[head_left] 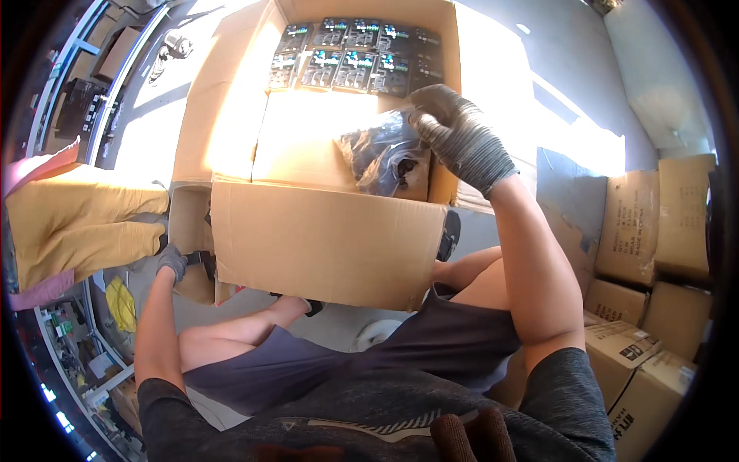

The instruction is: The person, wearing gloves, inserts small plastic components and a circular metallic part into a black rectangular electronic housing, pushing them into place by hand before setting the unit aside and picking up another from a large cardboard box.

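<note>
My right hand (459, 137), in a grey work glove, pinches the upper corner of a clear plastic bag (377, 154) with dark parts inside. The bag hangs over the right side of a large open cardboard box (327, 246). At the box's far end, several small black printed packages (358, 69) lie in two rows on cardboard. My left hand (174, 262), gloved too, is closed at the edge of a smaller cardboard box (188, 223) on the left. Next to its fingers is a black piece (203, 262) whose kind I cannot make out.
Stacked closed cartons (627, 231) stand on the right. To the left are a yellow cloth (85, 223) over a rack, a yellow bag-like piece (121, 303) and shelves of mixed parts (77, 346). The large box's front flap hangs down between my knees.
</note>
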### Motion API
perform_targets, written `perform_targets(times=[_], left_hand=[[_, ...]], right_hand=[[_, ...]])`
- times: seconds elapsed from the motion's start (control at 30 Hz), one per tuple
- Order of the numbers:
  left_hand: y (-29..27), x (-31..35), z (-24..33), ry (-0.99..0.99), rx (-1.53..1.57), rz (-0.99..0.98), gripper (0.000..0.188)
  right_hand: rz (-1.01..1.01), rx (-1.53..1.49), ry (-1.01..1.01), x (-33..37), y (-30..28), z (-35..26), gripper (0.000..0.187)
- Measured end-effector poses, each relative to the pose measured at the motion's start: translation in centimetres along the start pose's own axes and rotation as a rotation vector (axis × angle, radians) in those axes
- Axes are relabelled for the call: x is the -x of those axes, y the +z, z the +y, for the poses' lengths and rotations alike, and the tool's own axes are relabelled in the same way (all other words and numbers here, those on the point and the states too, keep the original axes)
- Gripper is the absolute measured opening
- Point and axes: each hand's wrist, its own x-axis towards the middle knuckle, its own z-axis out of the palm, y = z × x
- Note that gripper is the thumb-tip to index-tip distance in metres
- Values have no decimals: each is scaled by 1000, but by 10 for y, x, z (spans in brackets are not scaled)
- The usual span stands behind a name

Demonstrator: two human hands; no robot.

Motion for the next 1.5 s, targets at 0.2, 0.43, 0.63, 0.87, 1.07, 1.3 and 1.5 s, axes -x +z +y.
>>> perform_targets(times=[0.2,0.43,0.63,0.87,1.07,1.3,1.5], left_hand=[[-59,44,81,353,-201,379,34],[-86,116,328,1046,320,102,23],[-20,125,495,1508,-140,-11,28],[32,195,620,1244,-537,161,38],[78,161,655,832,-812,172,57],[86,135,654,1083,-1310,65,37],[68,142,606,919,443,266,45]], right_hand=[[-537,959,90,-34,22,60,24],[-443,688,246,-64,72,176,39],[-322,473,304,-55,103,178,42],[-262,49,572,-57,105,179,52],[-349,21,518,-56,89,133,53],[-447,291,401,-54,76,113,50],[-286,-153,642,-74,110,160,43]])
